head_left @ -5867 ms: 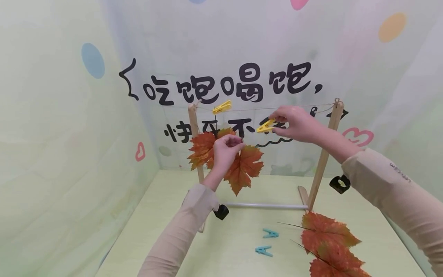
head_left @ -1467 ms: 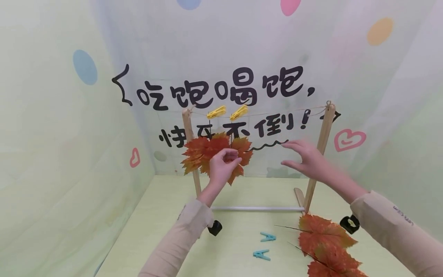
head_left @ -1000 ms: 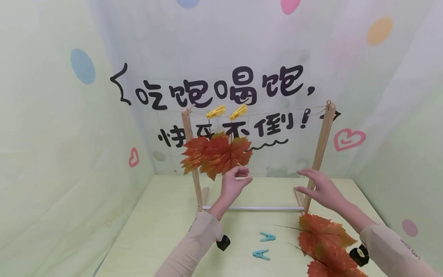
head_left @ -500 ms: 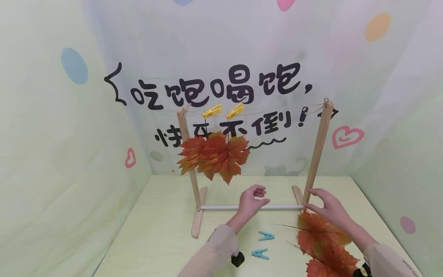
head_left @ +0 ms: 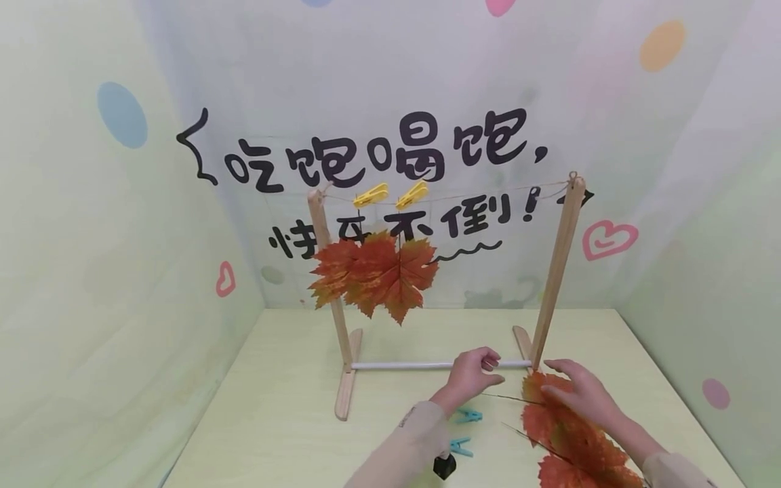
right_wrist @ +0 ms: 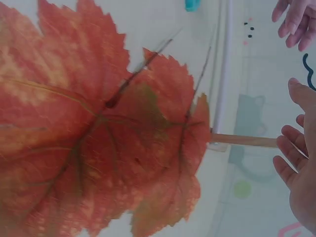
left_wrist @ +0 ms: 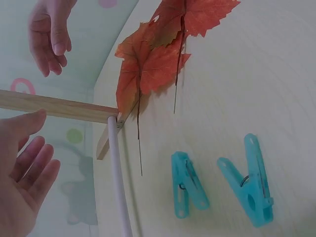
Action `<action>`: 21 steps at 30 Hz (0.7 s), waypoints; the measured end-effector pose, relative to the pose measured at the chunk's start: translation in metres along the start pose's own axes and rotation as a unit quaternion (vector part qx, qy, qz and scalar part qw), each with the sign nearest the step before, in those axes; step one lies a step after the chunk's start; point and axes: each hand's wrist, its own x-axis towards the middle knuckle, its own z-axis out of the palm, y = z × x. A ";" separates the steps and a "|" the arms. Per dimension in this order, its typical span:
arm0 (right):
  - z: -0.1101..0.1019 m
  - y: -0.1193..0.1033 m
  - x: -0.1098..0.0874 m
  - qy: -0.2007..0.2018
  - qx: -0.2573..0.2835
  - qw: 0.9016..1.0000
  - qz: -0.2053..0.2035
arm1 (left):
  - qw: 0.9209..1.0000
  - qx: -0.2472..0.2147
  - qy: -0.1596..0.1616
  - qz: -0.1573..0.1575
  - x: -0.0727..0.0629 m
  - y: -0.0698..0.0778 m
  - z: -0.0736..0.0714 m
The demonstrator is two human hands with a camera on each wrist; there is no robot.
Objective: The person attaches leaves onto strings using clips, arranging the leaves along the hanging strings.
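Note:
Two red-orange artificial maple leaves (head_left: 403, 278) hang by their stems at the left of a string. Yellow clothespins (head_left: 411, 195) clip them there. My left hand (head_left: 472, 376) hovers by the rack's white crossbar, fingers loosely curled around nothing. Below it lie two teal clothespins (left_wrist: 190, 185), partly covered by my forearm in the head view. Over two more leaves (head_left: 567, 471) on the table reaches my right hand (head_left: 579, 393), thumb and fingers spread. The right wrist view shows this hand (right_wrist: 301, 168) holding nothing, with the leaves (right_wrist: 64, 148) beside it.
The wooden rack has a left post (head_left: 338, 318) and a right post (head_left: 555, 278), joined low by a white rod (head_left: 396, 366). A thin string (head_left: 488, 192) runs between the post tops. Behind the pale table (head_left: 274, 407) hangs a printed curtain (head_left: 274, 68).
Earlier my right hand held the second yellow clothespin; it now sits on the string with the leaf hanging. Both hands have let go and come down rightward toward the leaves on the table.

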 end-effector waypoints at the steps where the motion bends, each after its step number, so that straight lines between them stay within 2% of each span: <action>1: 0.002 0.001 -0.002 -0.011 0.003 1.000 0.013 | 1.000 0.005 -0.011 0.002 -0.001 0.001 0.003; 5: 0.008 0.005 -0.008 -0.028 0.020 0.999 0.041 | 0.998 0.034 -0.057 0.016 -0.004 0.003 0.016; 8: 0.009 0.009 -0.012 -0.028 0.030 0.998 0.039 | 0.994 0.063 -0.083 0.025 -0.006 0.003 0.025; 12: 0.009 0.013 -0.018 -0.025 0.034 0.998 0.037 | 0.990 0.090 -0.107 0.019 -0.011 0.002 0.036; 17: 0.006 0.017 -0.024 -0.012 0.033 0.999 0.030 | 0.986 0.096 -0.134 0.014 -0.015 0.000 0.049; 21: 0.005 0.020 -0.026 -0.025 0.032 0.998 0.050 | 0.984 0.094 -0.153 0.000 -0.018 -0.005 0.056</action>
